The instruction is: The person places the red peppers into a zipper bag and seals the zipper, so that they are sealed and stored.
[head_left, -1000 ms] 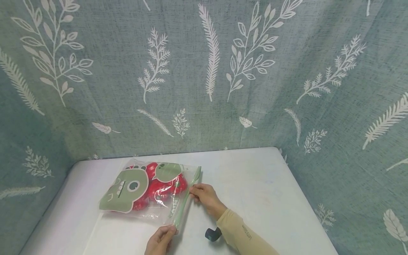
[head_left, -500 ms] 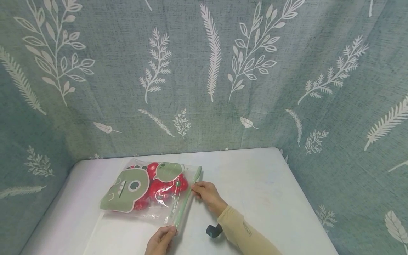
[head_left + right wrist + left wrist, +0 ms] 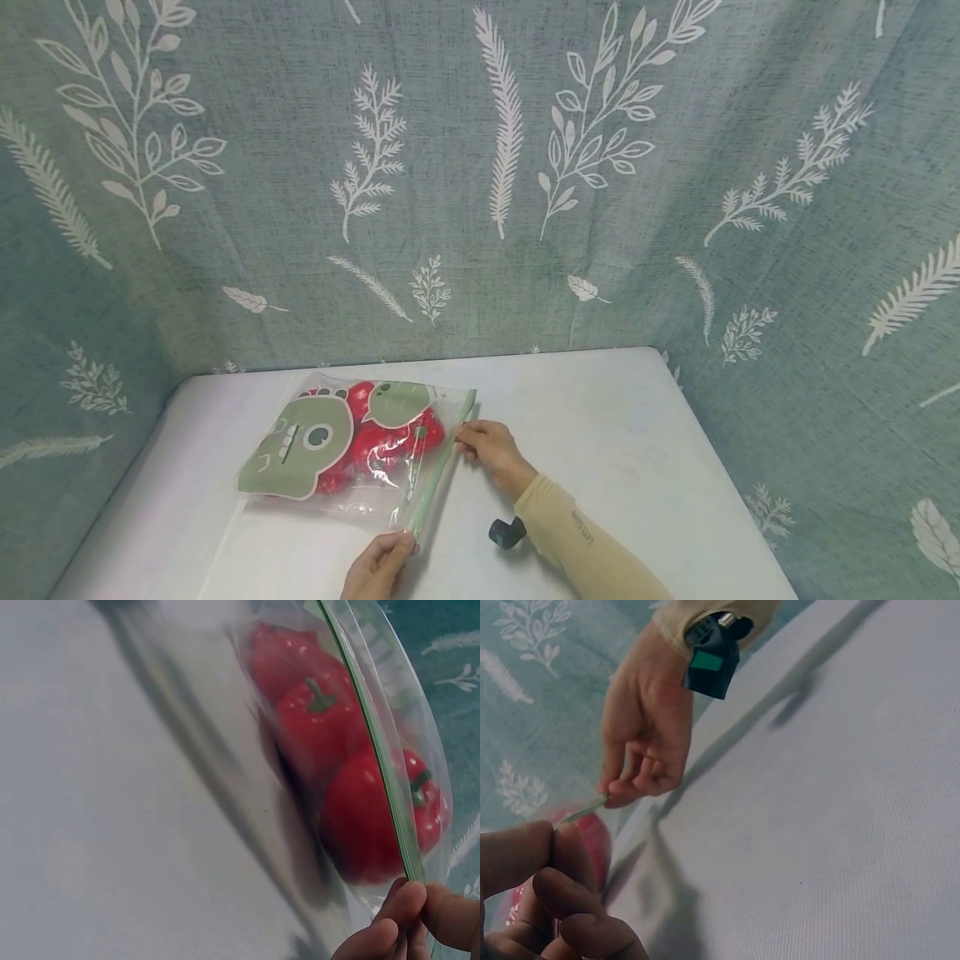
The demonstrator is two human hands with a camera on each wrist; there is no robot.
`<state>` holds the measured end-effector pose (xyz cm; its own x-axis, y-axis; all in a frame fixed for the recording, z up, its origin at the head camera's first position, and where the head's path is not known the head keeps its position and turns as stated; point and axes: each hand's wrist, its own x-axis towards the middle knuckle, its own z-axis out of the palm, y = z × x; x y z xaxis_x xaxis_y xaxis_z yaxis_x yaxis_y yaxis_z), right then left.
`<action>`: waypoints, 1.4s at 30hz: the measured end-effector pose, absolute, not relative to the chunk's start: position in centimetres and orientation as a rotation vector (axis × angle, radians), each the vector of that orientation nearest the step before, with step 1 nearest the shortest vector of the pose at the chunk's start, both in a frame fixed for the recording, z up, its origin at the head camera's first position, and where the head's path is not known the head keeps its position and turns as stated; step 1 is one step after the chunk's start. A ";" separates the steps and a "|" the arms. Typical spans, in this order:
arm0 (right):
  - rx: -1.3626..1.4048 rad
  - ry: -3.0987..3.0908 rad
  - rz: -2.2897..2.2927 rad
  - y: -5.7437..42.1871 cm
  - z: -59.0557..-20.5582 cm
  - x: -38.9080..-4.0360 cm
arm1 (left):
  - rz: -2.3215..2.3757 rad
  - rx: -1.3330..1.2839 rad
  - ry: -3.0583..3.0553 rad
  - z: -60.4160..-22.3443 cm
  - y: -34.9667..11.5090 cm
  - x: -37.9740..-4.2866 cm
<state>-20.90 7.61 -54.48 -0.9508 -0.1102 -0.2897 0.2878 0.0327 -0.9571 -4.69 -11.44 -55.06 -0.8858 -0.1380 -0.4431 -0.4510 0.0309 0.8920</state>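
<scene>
A clear zip bag (image 3: pixel 300 450) with green cartoon dinosaur prints lies on the white table, its green zip strip (image 3: pixel 431 492) facing right. Inside are several red bell peppers (image 3: pixel 360 817) with green stems, partly covered by the prints. At the strip's near end, my left hand (image 3: pixel 380 567) pinches the corner between thumb and fingers. Farther up the same strip my right hand (image 3: pixel 491 454) pinches it with thumb and forefinger. Between both hands the strip is stretched straight, raised off the table in the left wrist view, where the right hand (image 3: pixel 649 727) shows across from my left fingers (image 3: pixel 574 900).
The white table (image 3: pixel 600 433) runs back to a grey-green curtain (image 3: pixel 450 183) with white leaf prints, which also hangs at both sides. A small black wrist camera (image 3: pixel 507 532) sticks out beside the right sleeve (image 3: pixel 570 533).
My right hand has slid slightly up and away along the zip strip, pinching it all the while. The left hand and the bag stay nearly where they were.
</scene>
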 end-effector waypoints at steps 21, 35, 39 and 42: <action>0.191 2.057 -1.998 8.1 -54.2 -22.6 | 1.972 -0.614 2.034 -55.4 -11.5 -4.7; 0.205 2.095 -1.976 8.5 -54.2 -23.7 | 1.982 -0.609 2.025 -55.3 -11.6 -4.5; 0.216 2.101 -1.981 8.5 -54.2 -23.9 | 1.987 -0.634 1.999 -55.3 -11.7 -4.5; 0.222 2.107 -1.983 8.6 -54.2 -24.1 | 1.992 -0.649 1.987 -55.3 -11.7 -4.4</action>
